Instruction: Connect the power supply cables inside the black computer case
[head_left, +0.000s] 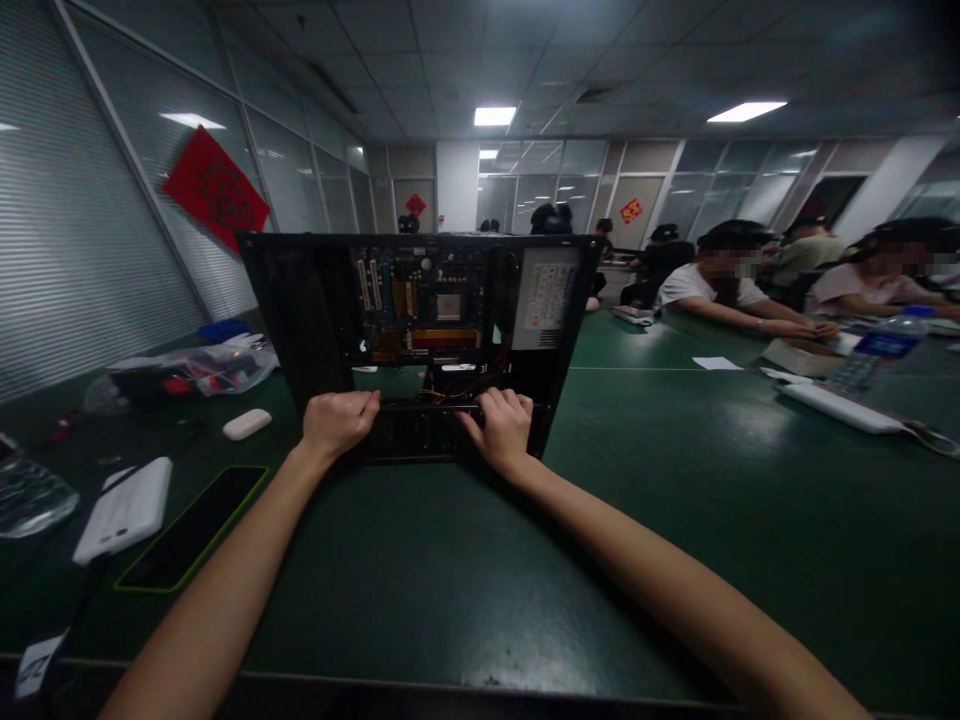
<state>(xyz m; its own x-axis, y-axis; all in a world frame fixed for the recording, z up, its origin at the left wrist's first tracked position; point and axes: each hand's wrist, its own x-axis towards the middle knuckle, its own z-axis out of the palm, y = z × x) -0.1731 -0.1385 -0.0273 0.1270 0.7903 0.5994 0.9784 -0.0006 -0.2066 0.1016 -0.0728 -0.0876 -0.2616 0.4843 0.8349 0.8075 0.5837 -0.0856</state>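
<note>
A black computer case (300, 330) stands on the green table in front of me, its open side facing me. Inside it I see a motherboard (420, 290), a power supply (546, 300) with a white label at the upper right, and some thin coloured wires. My left hand (337, 425) is closed around the case's near lower bar, towards its left end. Farther right on that same bar, my right hand (504, 425) has its fingers curled over the edge and its thumb on the near side.
On the left lie a phone with a green rim (193, 528), a white power bank (124, 508), a small white case (247, 424), a clear plastic bag (202, 372) and a clear bottle (30, 495). Rightward are a bottle with a blue cap (885, 345), a small box (802, 356) and several seated people.
</note>
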